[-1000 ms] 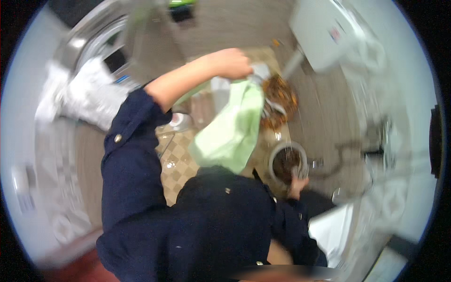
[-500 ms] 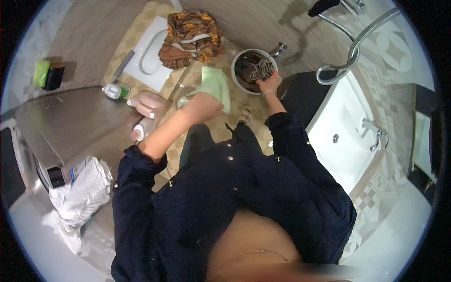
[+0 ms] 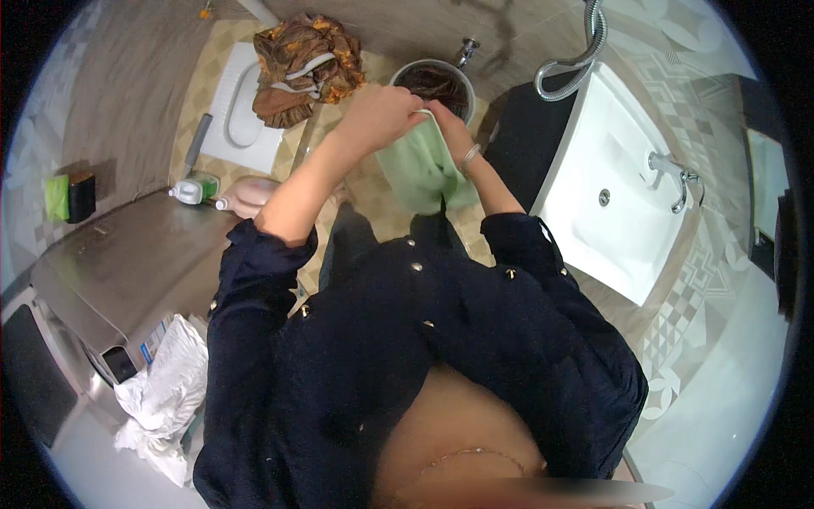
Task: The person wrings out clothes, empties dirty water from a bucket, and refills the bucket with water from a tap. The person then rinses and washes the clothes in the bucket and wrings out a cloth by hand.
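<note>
Left hand (image 3: 381,116) and right hand (image 3: 451,134) both grip the upper edge of a pale green cloth (image 3: 421,170), hanging on the near side of the bucket. Bucket (image 3: 470,87), below tap (image 3: 466,51): dark brown cloth (image 3: 434,82) inside. Pinkish bottle (image 3: 248,197): contents unclear.

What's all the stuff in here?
cloth: 1, pale green, centre
bucket: 1, whitish, top centre
dark fabric: 1, brown, in bucket
wall tap: 1, silver, behind bucket
squat toilet: 1, white, upper left
patterned fabric: 1 heap, brown, beside toilet
stick: 1, grey, beside toilet
bottle: 1, green and white, left
other bottle: at least 1, pinkish, alongside
bundle: 1, white, lower left
sink: 1, white, right
faucet: 1, silver, on sink
shower hose: 1, silver, top right
left hand, right hand: 2, bare, holding cloth
</note>
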Motion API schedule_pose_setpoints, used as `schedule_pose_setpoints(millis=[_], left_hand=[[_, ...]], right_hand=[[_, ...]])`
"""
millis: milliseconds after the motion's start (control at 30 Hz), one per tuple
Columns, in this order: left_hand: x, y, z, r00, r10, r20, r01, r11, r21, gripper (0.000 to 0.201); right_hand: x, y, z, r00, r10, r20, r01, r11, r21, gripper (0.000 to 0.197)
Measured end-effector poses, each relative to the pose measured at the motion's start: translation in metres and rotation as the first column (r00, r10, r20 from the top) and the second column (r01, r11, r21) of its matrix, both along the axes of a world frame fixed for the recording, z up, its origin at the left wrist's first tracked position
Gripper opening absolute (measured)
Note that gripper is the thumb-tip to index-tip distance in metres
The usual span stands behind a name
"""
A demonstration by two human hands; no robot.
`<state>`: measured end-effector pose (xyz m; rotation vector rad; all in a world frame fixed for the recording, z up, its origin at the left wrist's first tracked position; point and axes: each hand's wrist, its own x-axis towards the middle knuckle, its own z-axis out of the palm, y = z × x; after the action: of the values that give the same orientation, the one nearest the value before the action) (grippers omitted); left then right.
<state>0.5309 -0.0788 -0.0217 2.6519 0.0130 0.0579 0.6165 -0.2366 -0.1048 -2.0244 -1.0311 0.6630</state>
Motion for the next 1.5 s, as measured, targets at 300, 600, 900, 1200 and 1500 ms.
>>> schedule_pose_setpoints(millis=[300, 600, 900, 1200, 1500], left_hand=[[0.031, 0.005, 0.046, 0.968, 0.032, 0.25, -0.086, 0.974, 0.208, 0.027], [0.051, -0.016, -0.057, 0.94, 0.332, 0.074, -0.293, 0.9, -0.324, 0.049], [-0.054, -0.007, -0.123, 0.623, 0.47, -0.625, -0.717, 0.025, -0.697, 0.061], [-0.039, 0.019, -0.067, 0.801, 0.306, -0.515, -0.598, 0.436, -0.672, 0.044], [0.063, 0.033, -0.01, 0.926, 0.37, 0.07, -0.175, 0.587, -0.79, 0.05]], right_hand=[[0.018, -0.02, -0.012, 0.958, 0.098, -0.269, -0.102, 0.995, -0.001, 0.05], [0.003, -0.033, -0.058, 0.667, -0.183, -0.722, 0.391, 0.911, 0.129, 0.033], [-0.028, -0.079, -0.005, 0.445, -0.123, -0.887, 0.621, 0.756, 0.207, 0.033], [0.0, -0.079, 0.007, 0.625, -0.21, -0.752, 0.543, 0.808, 0.226, 0.019], [-0.038, -0.064, 0.064, 0.959, -0.061, -0.276, 0.064, 0.998, 0.002, 0.065]])
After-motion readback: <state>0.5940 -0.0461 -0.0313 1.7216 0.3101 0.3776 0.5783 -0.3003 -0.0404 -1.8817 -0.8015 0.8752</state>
